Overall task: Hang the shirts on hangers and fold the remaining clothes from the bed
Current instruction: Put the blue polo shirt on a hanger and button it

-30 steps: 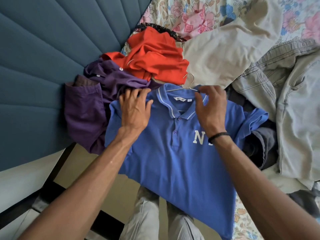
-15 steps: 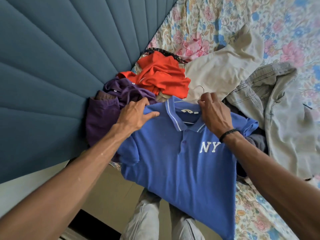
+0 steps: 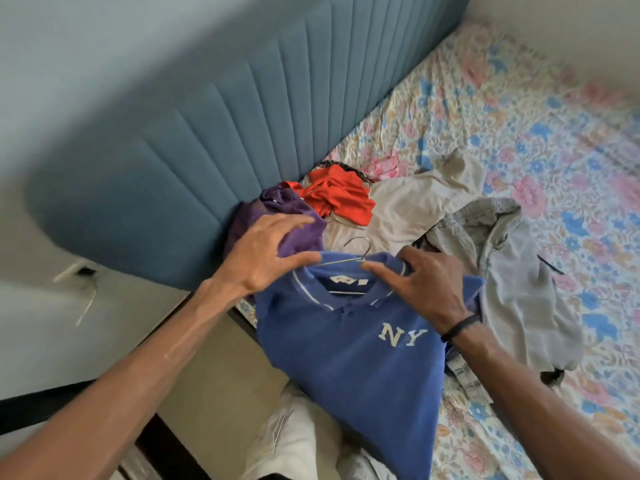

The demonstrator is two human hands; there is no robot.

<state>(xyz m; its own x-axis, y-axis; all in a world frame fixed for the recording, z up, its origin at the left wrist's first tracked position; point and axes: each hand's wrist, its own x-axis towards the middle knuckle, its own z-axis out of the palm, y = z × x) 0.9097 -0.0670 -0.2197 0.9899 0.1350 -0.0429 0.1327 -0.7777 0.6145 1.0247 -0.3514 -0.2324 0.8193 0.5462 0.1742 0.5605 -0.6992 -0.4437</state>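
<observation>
Fingers of the right hand are lying spread over the collar of the blue polo shirt; the left hand is pinching the shirt's shoulder at the wire hanger, thumb under, other fingers extended. Counts: one blue polo, one hanger, one purple garment, one orange garment, one beige garment, one grey shirt. Polo is showing a white-trimmed collar, a neck label and white "NY" on the chest, front up. It is hanging over the bed edge near the blue headboard, collar pointing toward the clothes pile, hem toward the person, long axis running across the bed edge. Hanger hook is sticking out past the collar.
</observation>
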